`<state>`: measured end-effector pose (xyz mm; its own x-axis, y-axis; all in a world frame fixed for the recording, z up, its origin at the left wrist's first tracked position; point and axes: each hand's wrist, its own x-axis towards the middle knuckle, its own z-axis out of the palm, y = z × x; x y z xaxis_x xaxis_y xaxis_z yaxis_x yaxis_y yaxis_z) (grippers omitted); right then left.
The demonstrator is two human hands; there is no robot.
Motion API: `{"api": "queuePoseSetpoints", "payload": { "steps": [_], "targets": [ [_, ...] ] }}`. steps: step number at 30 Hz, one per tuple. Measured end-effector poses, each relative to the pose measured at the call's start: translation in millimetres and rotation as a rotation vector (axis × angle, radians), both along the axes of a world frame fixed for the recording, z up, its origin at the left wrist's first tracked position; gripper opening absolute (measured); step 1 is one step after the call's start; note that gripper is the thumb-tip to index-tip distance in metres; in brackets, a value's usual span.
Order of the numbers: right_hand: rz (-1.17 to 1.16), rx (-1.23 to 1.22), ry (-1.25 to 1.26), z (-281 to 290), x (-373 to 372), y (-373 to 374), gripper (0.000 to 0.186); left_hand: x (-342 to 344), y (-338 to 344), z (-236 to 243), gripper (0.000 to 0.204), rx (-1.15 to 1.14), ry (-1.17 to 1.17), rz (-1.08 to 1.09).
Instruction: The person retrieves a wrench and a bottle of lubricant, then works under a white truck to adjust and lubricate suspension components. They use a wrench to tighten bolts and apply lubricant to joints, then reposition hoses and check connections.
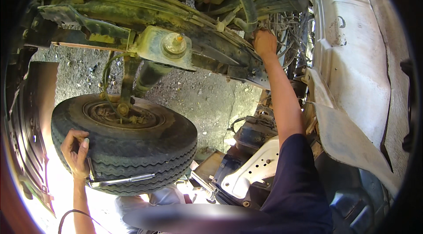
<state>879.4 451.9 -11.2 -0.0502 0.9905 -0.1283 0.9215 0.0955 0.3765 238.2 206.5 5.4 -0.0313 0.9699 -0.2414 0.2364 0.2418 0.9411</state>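
My left hand (76, 151) is at the near left side of a large tyre (128, 154). Its thumb and forefinger are bent but apart, with nothing visible between them; the other fingers are partly hidden. Beside that wrist, an L-shaped metal wrench (125, 180) lies across the tyre's tread, its bright handle pointing right. My right arm stretches far forward over the frame rail (211, 51). At its end my right hand (265, 43) is closed next to the lower end of a thick black hose (246, 2), among wires. Whatever its fingers grip is hidden.
A pale metal body panel (352, 53) bounds the right side. A bracket with a round mount (173, 45) sits on the rail. Wire bundles (288, 31) crowd the far right. Below right is a perforated plate (253, 172). Gravel ground (198, 97) shows beneath.
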Motion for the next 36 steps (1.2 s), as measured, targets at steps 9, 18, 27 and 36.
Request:
{"api": "queuePoseSetpoints", "payload": {
  "steps": [9, 18, 27, 36],
  "targets": [
    [-0.539, 0.109, 0.302, 17.1, 1.7, 14.6, 0.042, 3.9, 4.2, 0.8, 0.031, -0.005, 0.004, 0.023],
    [-0.6, 0.24, 0.471, -36.8, -14.7, 32.9, 0.053, 7.8, 7.0, 7.3, 0.027, 0.012, 0.021, 0.054],
    [-0.755, 0.289, 0.427, -33.5, -32.8, 24.8, 0.053, 6.2, 6.0, 7.1, 0.026, -0.013, 0.006, 0.091],
    [-0.77, 0.331, 0.44, -32.1, -42.5, 23.6, 0.051, 5.7, 9.6, 12.1, 0.027, -0.011, 0.0, 0.072]
  ]
}}
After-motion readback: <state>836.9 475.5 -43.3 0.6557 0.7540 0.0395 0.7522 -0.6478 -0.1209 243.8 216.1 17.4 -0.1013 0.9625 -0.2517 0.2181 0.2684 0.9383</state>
